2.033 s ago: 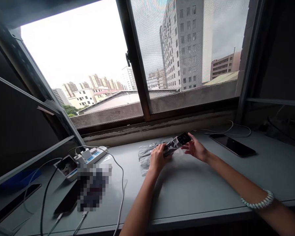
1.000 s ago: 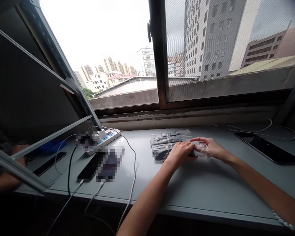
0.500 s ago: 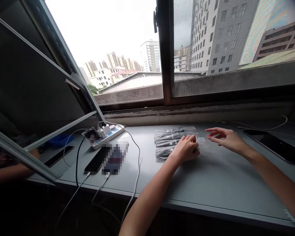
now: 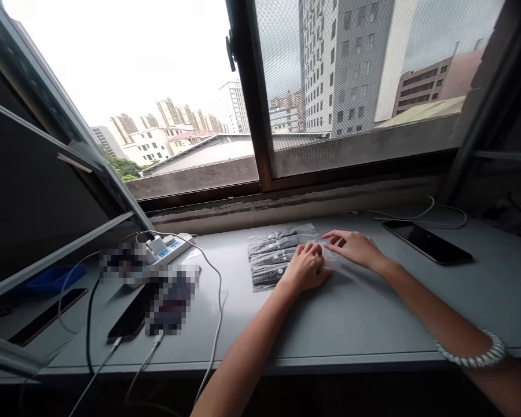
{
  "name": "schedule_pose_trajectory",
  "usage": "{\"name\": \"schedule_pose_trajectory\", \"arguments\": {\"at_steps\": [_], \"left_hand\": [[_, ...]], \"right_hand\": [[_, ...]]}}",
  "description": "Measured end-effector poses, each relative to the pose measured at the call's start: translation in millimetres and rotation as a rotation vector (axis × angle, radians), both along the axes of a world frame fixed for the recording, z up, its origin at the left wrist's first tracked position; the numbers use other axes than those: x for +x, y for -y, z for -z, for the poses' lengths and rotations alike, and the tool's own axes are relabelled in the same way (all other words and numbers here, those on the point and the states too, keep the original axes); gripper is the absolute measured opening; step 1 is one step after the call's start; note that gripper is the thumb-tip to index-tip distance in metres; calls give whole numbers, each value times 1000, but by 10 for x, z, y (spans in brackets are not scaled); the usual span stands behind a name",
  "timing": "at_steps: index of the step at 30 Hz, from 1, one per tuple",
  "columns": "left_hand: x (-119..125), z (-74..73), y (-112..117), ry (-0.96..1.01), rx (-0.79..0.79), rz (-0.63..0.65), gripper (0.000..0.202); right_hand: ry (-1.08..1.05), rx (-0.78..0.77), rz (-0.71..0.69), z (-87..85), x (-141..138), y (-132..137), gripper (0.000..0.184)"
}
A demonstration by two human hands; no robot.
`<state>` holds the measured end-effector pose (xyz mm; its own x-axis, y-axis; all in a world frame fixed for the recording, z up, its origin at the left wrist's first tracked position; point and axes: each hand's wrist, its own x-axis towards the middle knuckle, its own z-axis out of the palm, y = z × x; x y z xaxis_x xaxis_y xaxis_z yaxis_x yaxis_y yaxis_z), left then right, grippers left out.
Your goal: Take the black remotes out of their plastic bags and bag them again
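Observation:
Several dark slim devices in clear plastic bags (image 4: 272, 255) lie in a row on the grey table (image 4: 351, 313) below the window. My left hand (image 4: 304, 268) rests palm down on the right end of those bags, its fingers curled over them. My right hand (image 4: 351, 247) lies flat just to the right, fingers stretched out, fingertips touching the clear plastic at the row's end. A beaded bracelet (image 4: 473, 354) circles my right forearm.
A dark phone (image 4: 426, 241) lies at the far right with a white cable (image 4: 421, 216) behind it. To the left sit a white power strip (image 4: 167, 249), charging cables (image 4: 212, 324), another phone (image 4: 132, 313) and a blue tray (image 4: 47, 281). A metal rack frame (image 4: 69, 243) stands at the left.
Two seconds ago both hands held a bagged device up off the table; it now lies with the row. My right hand lifted away, then came back down flat onto the plastic.

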<state>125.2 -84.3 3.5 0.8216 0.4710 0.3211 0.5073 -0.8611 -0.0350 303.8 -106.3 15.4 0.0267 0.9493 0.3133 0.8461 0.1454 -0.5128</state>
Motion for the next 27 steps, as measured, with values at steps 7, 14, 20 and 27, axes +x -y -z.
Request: {"name": "schedule_pose_trajectory", "arguments": {"at_steps": [7,14,20,27], "left_hand": [[-28,-59,-21,130,-72,-1,43],[-23,-71,-27,297,9,-332,31],[-247,-123,-230,343,-105,-860,44],[-590,-67,-469,272,-386,-1084,60]], "right_hand": [[-59,9,-142,107,16,-104,25],[-63,29,-39,236,131,-197,34],[-12,20,-10,304,184,-222,40],[-71,-30,-37,185,114,-131,43]]}}
